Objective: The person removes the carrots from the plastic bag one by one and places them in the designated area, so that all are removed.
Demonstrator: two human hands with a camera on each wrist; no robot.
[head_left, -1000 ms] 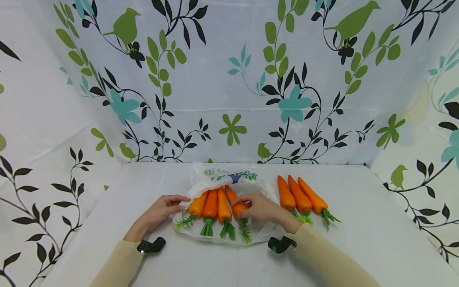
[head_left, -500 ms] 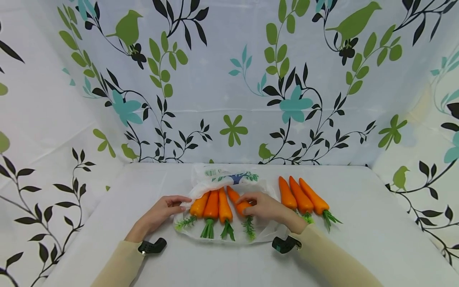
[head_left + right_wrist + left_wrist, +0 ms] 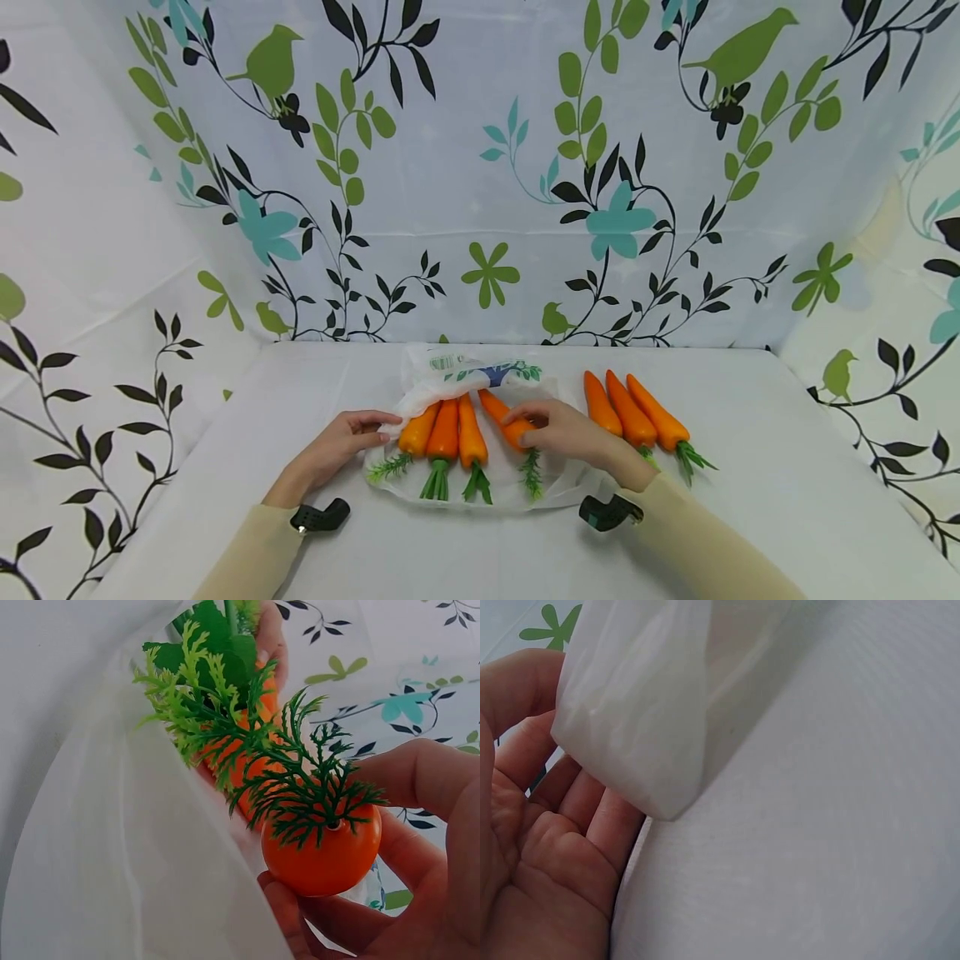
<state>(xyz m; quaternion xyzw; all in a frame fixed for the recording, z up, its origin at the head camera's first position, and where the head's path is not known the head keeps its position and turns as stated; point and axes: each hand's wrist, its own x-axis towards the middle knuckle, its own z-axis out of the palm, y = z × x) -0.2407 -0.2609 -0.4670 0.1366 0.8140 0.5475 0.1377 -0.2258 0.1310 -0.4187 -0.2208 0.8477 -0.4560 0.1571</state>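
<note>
A white translucent plastic bag (image 3: 427, 382) with printed lettering and a tree lies on the table, its mouth toward me. At its left edge my left hand (image 3: 341, 446) pinches the plastic; in the left wrist view the bag's corner (image 3: 641, 750) hangs from the thumb and fingers. Inside, three orange carrots (image 3: 444, 429) lie side by side, green tops toward me. My right hand (image 3: 558, 429) grips another carrot (image 3: 501, 419) by its thick end, tilted apart from those three. Up close in the right wrist view, fingers wrap the held carrot (image 3: 322, 862) below its feathery green top.
Right of the bag, three more carrots (image 3: 632, 410) lie on the white table (image 3: 465, 558), with my right forearm crossing close to their tops. A patterned cloth (image 3: 420, 192) with birds and leaves hangs behind the table.
My right hand has shifted slightly to the right with the carrot, widening the gap between it and the three beside it. The left hand holds its place on the bag.
</note>
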